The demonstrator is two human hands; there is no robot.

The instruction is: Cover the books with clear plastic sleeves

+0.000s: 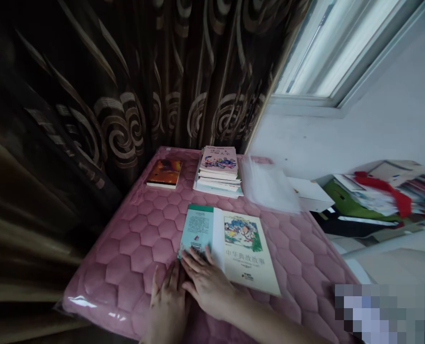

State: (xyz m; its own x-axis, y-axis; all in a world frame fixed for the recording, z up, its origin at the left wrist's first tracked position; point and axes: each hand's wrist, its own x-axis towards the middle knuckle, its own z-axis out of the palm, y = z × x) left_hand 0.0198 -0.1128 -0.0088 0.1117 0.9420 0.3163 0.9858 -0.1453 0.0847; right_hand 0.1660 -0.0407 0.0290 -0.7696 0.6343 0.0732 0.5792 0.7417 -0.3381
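An open book (246,248) lies on the pink quilted surface (126,258), its illustrated page facing up on the right and a green flap (197,227) folded out on the left. Across the lower part of the flap rests my right hand (207,282), palm down with its fingers apart. My left hand (167,301) is beside it on the left, fingers extended, the fingertips near the flap's lower left corner. Neither hand grips anything.
Behind the open book stands a stack of books (219,169), with clear plastic sheets (268,184) to its right. An orange-covered book (164,173) lies at the back left. Dark patterned curtains (126,95) hang behind. Papers and a green item (352,200) fill a shelf at right.
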